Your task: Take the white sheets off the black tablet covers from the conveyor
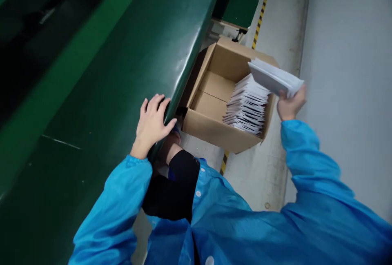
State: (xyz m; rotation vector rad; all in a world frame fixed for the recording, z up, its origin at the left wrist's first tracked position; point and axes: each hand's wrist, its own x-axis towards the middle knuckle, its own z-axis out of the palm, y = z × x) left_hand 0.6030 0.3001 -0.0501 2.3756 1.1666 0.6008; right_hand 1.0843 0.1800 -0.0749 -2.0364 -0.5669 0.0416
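My right hand [292,102] is closed around one end of a small bundle of white envelopes [274,76], held above the right side of an open cardboard box [219,128]. Inside the box, a tall stack of similar white envelopes [247,105] fills the right part, while brown cardboard bottom shows on the left. What the envelopes contain cannot be seen. My left hand [153,122] rests with spread fingers on the edge of the green table [122,73], holding nothing. Its thumb reaches over the rounded edge.
A small green-topped stool or stand [240,10] is behind the box. Yellow-and-black tape [261,14] runs along the floor. A grey wall [346,61] rises at the right, and my legs [171,191] are beside the table edge.
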